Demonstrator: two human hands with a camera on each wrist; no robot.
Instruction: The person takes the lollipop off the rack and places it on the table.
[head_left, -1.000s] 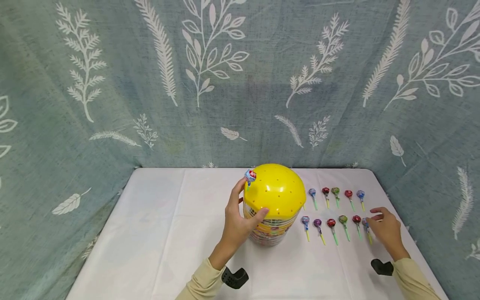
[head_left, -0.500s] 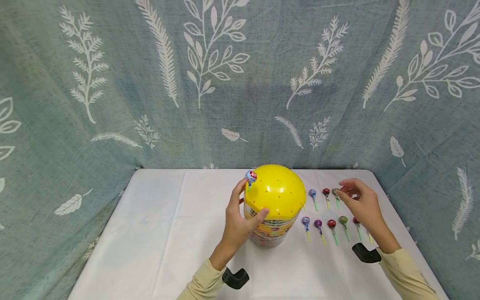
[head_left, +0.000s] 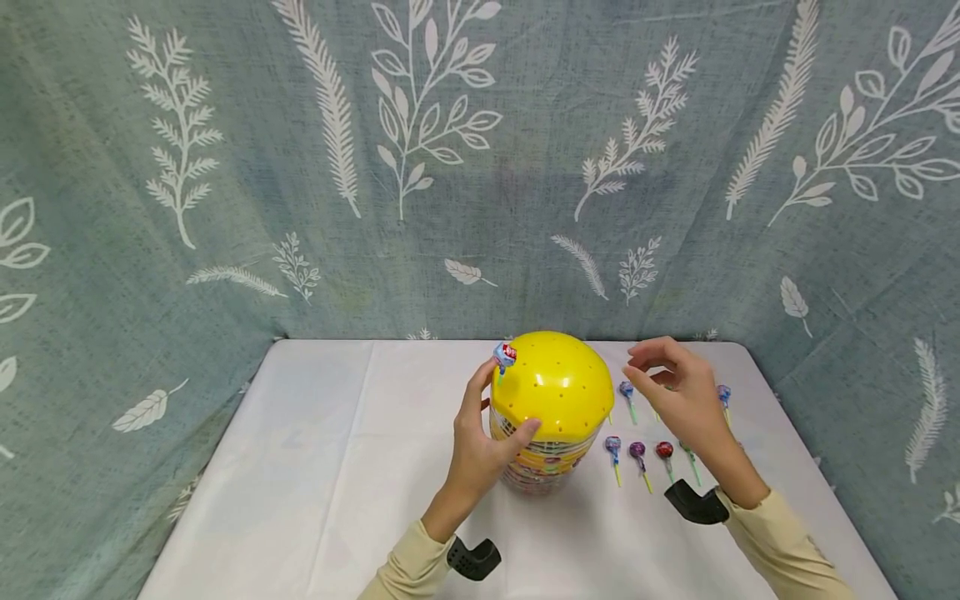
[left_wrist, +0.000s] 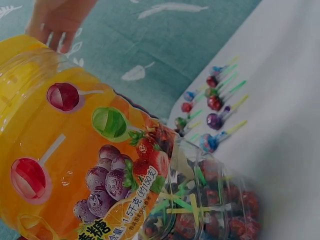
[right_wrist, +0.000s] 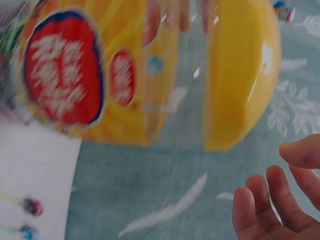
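A clear plastic candy jar (head_left: 542, 467) with a domed yellow lid (head_left: 558, 379) stands on the table. My left hand (head_left: 476, 450) grips it near the lid, thumb in front and fingers round the left side. A lollipop (head_left: 505, 355) in a blue and red wrapper sticks up at the lid's left edge, beside the index fingertip. In the left wrist view, wrapped lollipops fill the lower part of the jar (left_wrist: 65, 145). My right hand (head_left: 682, 396) hovers right of the lid, fingers loosely bent, thumb apart from them, nothing between them.
Two rows of lollipops lie right of the jar, among them a purple one (head_left: 637, 450), a red one (head_left: 664, 451) and a blue one (head_left: 723, 392). My right arm covers some. A white cloth (head_left: 300, 467) covers the table; a patterned curtain (head_left: 525, 167) hangs behind.
My right hand has moved left from the right end of the front row, over the back row, to near the jar. The left hand keeps its grip on the jar.
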